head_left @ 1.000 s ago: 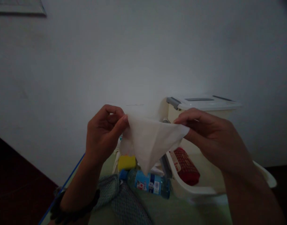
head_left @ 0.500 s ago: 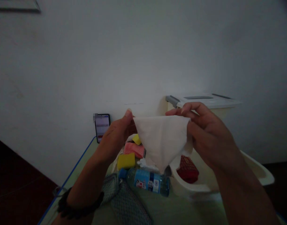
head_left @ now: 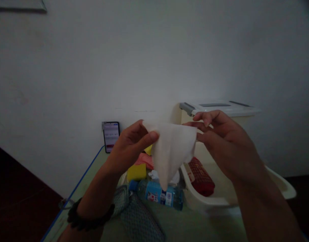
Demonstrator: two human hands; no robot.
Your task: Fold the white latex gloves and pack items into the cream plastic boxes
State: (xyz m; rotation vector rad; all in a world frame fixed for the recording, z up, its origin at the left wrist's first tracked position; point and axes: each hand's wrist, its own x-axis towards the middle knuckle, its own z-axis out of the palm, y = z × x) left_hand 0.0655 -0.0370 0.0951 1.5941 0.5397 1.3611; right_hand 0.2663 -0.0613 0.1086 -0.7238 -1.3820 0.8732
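A thin white tissue (head_left: 173,144) hangs between my two hands, its lower tip dangling in front of a bottle. My left hand (head_left: 134,141) pinches its left side, thumb in front and fingers behind. At its upper right corner, my right hand (head_left: 220,144) grips the edge between thumb and fingers. Beneath lies a plastic bottle (head_left: 157,195) with a blue cap and blue label, on its side. Beyond it sit a yellow sponge (head_left: 136,172), a pink cloth (head_left: 146,160) and a crumpled white tissue (head_left: 153,174), partly covered by the held one.
A white basin (head_left: 215,201) at right holds a red patterned packet (head_left: 201,178). Behind it stands a lidded storage box (head_left: 220,109) by the wall. A phone (head_left: 111,136) leans upright at the back left. A grey-green mesh cloth (head_left: 141,218) lies on the green table (head_left: 190,228) in front.
My left thumb has come forward over the tissue, and the left grip has moved inward. The right hand has shifted slightly left, so the tissue hangs narrower and more folded.
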